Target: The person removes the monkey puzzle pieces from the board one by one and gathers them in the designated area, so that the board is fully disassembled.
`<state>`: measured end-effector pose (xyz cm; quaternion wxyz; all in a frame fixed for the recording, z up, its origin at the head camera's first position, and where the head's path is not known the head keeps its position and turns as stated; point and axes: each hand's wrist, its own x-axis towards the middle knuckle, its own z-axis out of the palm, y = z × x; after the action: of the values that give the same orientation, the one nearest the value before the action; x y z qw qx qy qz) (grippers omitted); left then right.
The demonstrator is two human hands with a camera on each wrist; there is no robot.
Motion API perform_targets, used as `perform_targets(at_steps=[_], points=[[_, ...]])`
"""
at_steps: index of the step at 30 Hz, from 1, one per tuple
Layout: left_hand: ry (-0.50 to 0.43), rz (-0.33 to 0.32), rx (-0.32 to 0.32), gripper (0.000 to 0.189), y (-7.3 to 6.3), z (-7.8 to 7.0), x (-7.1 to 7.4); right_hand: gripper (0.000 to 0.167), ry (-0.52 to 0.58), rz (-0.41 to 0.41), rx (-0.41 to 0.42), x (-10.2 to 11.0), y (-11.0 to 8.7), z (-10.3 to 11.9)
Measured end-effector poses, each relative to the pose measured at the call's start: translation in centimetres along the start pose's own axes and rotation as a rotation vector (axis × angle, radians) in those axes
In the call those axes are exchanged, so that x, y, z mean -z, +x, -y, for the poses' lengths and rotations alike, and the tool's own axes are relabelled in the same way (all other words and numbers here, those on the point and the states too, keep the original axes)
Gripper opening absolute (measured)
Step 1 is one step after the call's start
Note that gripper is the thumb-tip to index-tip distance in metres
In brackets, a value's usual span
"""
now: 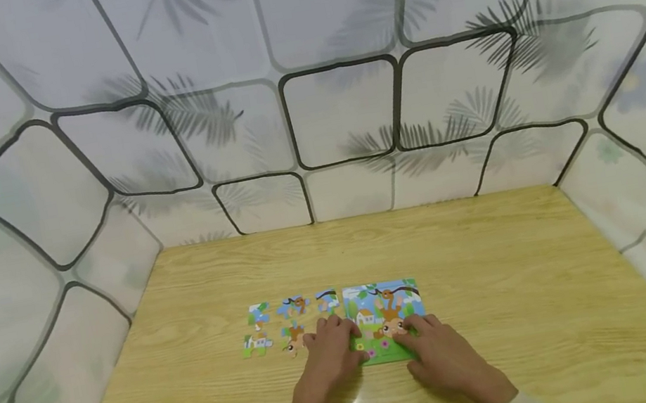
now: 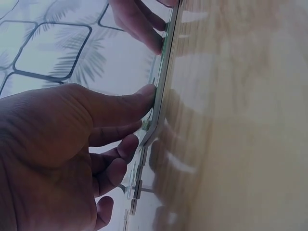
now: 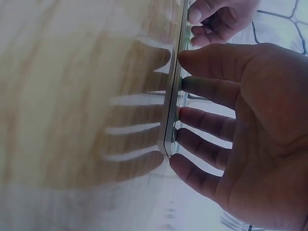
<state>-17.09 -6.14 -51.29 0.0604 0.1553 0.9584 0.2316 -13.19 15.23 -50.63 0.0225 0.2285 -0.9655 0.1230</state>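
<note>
A square jigsaw board lies flat on the wooden table, printed with a house, flowers and a brown animal under a branch. My left hand is at its left side, the thumb touching the board's edge and the other fingers loosely bent near loose pieces. On the right, my right hand rests its spread fingertips on the board's face and border. In the right wrist view the fingertips line up along the board. Left of the board lie several loose pieces, among them a house piece and an animal-face piece.
The wooden table extends around the board and pieces. A patterned cloth wall stands along the table's back and both sides. Another loose piece with a branch lies close to the board's upper left corner.
</note>
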Motion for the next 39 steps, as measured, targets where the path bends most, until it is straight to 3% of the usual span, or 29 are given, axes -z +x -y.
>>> perform_targets(at_steps=[9, 14, 19, 25, 32, 39], points=[[0.014, -0.01, 0.007, 0.041, 0.1, -0.2, 0.0, 0.043, 0.008, -0.008, 0.005, -0.1, -0.1, -0.2], [-0.077, 0.013, 0.0, 0.033, -0.1, 0.3, 0.0, 0.044, 0.025, 0.006, -0.015, -0.3, 0.0, 0.0], [-0.211, 0.04, -0.055, 0.017, -0.4, 1.3, 0.2, 0.045, 0.028, 0.009, -0.03, -0.3, 0.0, 0.2], [-0.327, 0.055, -0.079, 0.013, -1.3, 2.7, 1.3, 0.047, 0.044, 0.005, -0.033, -0.4, -0.2, 0.1], [-0.345, 0.074, -0.083, 0.014, -2.2, 4.3, 2.3, 0.047, 0.035, 0.003, -0.02, -0.1, -0.4, -0.2], [-0.328, 0.025, 0.007, 0.016, -4.2, 6.8, 4.0, 0.046, 0.065, 0.018, -0.02, -0.1, -0.4, -0.1]])
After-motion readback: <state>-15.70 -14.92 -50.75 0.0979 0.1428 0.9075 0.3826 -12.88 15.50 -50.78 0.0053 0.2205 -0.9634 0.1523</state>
